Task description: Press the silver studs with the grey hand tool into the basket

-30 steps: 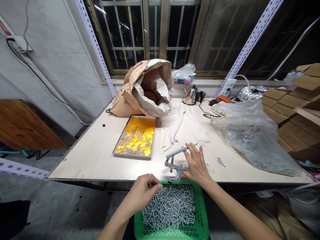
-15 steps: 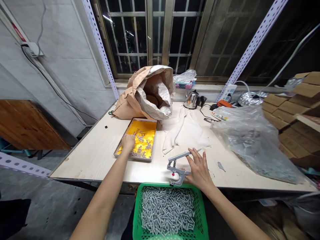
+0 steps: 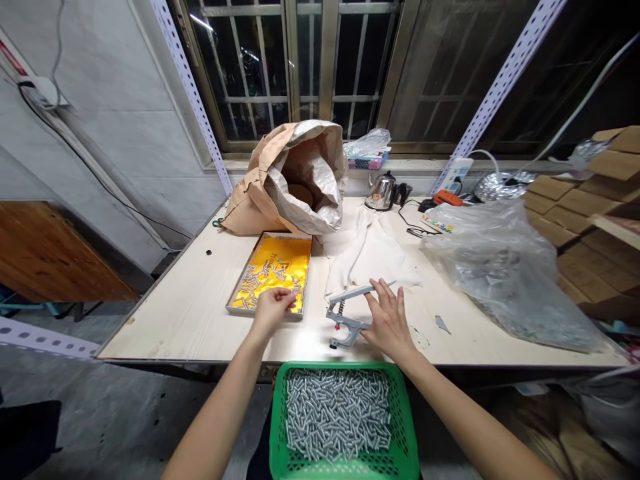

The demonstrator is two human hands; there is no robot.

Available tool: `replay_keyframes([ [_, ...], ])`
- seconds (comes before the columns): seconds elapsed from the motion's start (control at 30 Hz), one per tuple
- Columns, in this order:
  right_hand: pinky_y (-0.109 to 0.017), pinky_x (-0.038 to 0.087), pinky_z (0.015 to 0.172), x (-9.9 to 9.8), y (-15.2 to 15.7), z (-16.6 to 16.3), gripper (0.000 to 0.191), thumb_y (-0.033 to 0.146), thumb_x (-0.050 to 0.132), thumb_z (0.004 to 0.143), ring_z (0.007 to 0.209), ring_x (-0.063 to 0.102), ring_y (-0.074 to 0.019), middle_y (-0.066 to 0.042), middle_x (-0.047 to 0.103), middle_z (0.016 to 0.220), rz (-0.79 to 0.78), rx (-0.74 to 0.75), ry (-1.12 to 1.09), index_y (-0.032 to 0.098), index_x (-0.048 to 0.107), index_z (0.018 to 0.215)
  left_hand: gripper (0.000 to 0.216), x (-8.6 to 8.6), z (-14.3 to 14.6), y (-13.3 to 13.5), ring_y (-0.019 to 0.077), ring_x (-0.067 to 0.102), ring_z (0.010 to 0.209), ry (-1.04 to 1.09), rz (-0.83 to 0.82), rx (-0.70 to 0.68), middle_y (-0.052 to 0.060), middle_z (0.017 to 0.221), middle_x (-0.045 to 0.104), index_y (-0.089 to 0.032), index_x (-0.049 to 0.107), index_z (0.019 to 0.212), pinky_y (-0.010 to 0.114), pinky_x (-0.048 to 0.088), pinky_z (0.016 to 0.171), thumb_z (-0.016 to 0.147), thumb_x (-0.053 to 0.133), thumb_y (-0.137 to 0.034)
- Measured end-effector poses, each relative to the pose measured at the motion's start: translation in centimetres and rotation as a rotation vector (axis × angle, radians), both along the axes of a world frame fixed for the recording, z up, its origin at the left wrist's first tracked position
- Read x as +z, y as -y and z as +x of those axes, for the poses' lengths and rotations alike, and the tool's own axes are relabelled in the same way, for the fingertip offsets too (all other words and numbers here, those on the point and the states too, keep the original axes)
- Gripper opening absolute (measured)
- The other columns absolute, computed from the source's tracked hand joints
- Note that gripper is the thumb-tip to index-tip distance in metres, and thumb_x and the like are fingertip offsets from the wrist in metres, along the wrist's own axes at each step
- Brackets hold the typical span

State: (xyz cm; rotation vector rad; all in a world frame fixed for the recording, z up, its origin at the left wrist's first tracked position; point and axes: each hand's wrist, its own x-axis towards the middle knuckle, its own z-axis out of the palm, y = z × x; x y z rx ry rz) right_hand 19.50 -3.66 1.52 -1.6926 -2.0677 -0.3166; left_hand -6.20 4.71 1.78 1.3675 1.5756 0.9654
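Note:
My right hand [image 3: 387,321] rests on a grey hand press tool [image 3: 344,315] with a red part, standing on the pale wooden table [image 3: 190,307]; its fingers lie stretched over the lever and base. My left hand [image 3: 273,307] hovers at the near right corner of a shallow tray lined in yellow [image 3: 273,272] that holds several small metal parts; its fingers are pinched together, and what they hold is too small to make out. A green plastic basket [image 3: 343,419] full of small grey metal pieces sits below the table edge, between my arms.
A crumpled brown paper sack [image 3: 290,177] lies open behind the tray. White cloth [image 3: 367,257], a steel kettle [image 3: 381,191], cables and a large clear plastic bag [image 3: 505,270] fill the table's right half. Cardboard boxes [image 3: 580,220] are stacked at far right.
My left hand went from the green basket out to the yellow tray, then drew back to the tray's near right corner. My right hand stayed on the press tool.

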Motion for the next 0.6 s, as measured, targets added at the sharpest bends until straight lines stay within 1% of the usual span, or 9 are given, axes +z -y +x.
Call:
replay_keyframes([
  [0.07, -0.058, 0.002, 0.108, 0.3, -0.5, -0.6, 0.056, 0.030, 0.060, 0.067, 0.134, 0.019, -0.0318, -0.018, 0.032, 0.140, 0.017, -0.004, -0.020, 0.012, 0.046, 0.119, 0.026, -0.2, 1.8, 2.5, 0.0134, 0.059, 0.055, 0.346, -0.083, -0.047, 0.004, 0.060, 0.065, -0.013, 0.065, 0.069, 0.024, 0.044, 0.054, 0.059, 0.074, -0.035],
  [0.1, -0.059, 0.001, 0.108, 0.4, -0.6, -0.9, 0.056, 0.030, 0.059, 0.068, 0.135, 0.018, -0.0319, -0.018, 0.031, 0.141, 0.023, -0.005, -0.028, 0.012, 0.045, 0.119, 0.028, -0.3, 2.6, 3.6, 0.0121, 0.057, 0.054, 0.466, -0.121, -0.054, 0.003, 0.059, 0.064, -0.012, 0.065, 0.066, 0.022, 0.042, 0.053, 0.055, 0.077, -0.035],
  [0.17, -0.060, -0.001, 0.107, 0.6, -0.8, -1.4, 0.057, 0.029, 0.058, 0.068, 0.136, 0.015, -0.0322, -0.018, 0.027, 0.144, 0.030, -0.007, -0.036, 0.012, 0.044, 0.120, 0.028, -0.4, 3.8, 5.3, 0.0098, 0.054, 0.053, 0.590, -0.199, -0.052, 0.001, 0.058, 0.063, -0.012, 0.067, 0.062, 0.020, 0.038, 0.051, 0.049, 0.080, -0.033],
  [0.23, -0.061, -0.002, 0.107, 0.7, -0.8, -1.7, 0.058, 0.027, 0.058, 0.067, 0.136, 0.013, -0.0321, -0.018, 0.024, 0.145, 0.022, -0.010, -0.034, 0.011, 0.043, 0.121, 0.027, -0.3, 4.5, 6.4, 0.0088, 0.052, 0.053, 0.669, -0.294, -0.042, 0.001, 0.058, 0.063, -0.012, 0.068, 0.061, 0.020, 0.035, 0.050, 0.046, 0.082, -0.030],
  [0.33, -0.061, -0.003, 0.106, 0.4, -0.7, -1.8, 0.060, 0.025, 0.058, 0.066, 0.137, 0.012, -0.0313, -0.018, 0.023, 0.146, 0.004, -0.018, -0.033, 0.011, 0.042, 0.122, 0.028, -0.5, 5.2, 7.0, 0.0071, 0.048, 0.051, 0.718, -0.381, -0.030, 0.003, 0.057, 0.063, -0.011, 0.068, 0.060, 0.019, 0.031, 0.048, 0.044, 0.083, -0.029],
  [0.47, -0.062, -0.002, 0.106, 0.0, -0.4, -1.6, 0.062, 0.024, 0.059, 0.065, 0.137, 0.011, -0.0314, -0.018, 0.023, 0.146, -0.006, -0.028, -0.034, 0.011, 0.041, 0.123, 0.026, -1.2, 5.6, 7.2, 0.0039, 0.038, 0.042, 0.692, -0.371, -0.026, 0.000, 0.048, 0.058, -0.011, 0.067, 0.057, 0.019, 0.025, 0.045, 0.043, 0.082, -0.028],
  [0.6, -0.062, -0.001, 0.106, -0.3, -0.1, -1.7, 0.064, 0.024, 0.061, 0.064, 0.137, 0.010, -0.0321, -0.018, 0.022, 0.146, -0.014, -0.027, -0.035, 0.011, 0.040, 0.123, 0.024, -1.4, 5.8, 7.4, 0.0067, 0.043, 0.045, 0.637, -0.346, -0.067, 0.000, 0.046, 0.056, -0.011, 0.067, 0.053, 0.020, 0.030, 0.048, 0.044, 0.081, -0.028],
])
